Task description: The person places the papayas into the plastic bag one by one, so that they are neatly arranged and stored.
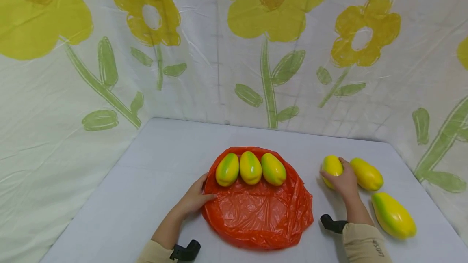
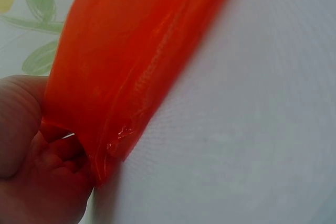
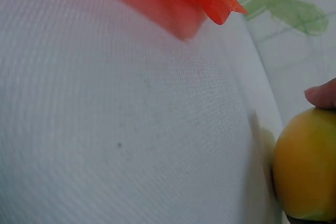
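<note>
A red plastic bag lies spread in a round shape on the table, its mouth facing up. Three yellow-green papayas sit side by side in its far part. My left hand grips the bag's left edge, thumb over the rim; the left wrist view shows the red film between thumb and fingers. To the right of the bag, my right hand holds another papaya, its thumb and fingers around the sides. In the right wrist view that papaya is partly cut off by the frame.
Two more papayas lie at the right: one just beyond the right hand, the other beside the right forearm. The white table ends at a hanging sheet printed with yellow flowers. Black wrist mounts stick out from both wrists.
</note>
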`<control>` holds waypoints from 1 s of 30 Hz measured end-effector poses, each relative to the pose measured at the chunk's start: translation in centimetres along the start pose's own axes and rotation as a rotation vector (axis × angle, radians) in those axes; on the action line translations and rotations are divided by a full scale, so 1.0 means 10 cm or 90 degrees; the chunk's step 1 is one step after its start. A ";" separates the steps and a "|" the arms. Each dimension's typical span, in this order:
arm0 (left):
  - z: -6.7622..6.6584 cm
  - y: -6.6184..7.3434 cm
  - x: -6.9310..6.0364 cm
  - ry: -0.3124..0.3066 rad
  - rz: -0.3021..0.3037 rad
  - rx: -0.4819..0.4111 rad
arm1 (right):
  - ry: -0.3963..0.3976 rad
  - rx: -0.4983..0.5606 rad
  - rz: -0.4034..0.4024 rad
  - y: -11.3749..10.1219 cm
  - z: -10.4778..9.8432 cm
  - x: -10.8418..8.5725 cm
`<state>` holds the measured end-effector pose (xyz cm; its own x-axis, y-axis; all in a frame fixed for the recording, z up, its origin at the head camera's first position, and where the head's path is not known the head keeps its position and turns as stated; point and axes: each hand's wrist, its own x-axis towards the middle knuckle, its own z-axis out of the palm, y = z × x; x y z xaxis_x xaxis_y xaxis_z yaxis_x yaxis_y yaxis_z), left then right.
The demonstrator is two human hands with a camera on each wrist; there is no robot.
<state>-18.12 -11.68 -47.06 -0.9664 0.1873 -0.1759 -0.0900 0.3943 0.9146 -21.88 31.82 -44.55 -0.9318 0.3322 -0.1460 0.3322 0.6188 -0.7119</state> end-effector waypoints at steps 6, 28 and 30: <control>0.00 -0.01 0.00 -0.005 0.002 -0.005 | -0.001 -0.001 0.003 0.00 0.00 -0.01; -0.01 0.00 0.00 -0.006 0.003 -0.008 | 0.043 0.016 0.004 0.01 0.05 -0.03; -0.01 0.00 0.00 -0.006 0.003 -0.007 | 0.046 0.024 0.010 0.01 0.06 -0.04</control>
<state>-18.17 -11.74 -47.02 -0.9645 0.1974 -0.1755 -0.0888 0.3834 0.9193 -21.59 31.33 -44.96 -0.9135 0.3922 -0.1083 0.3390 0.5862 -0.7359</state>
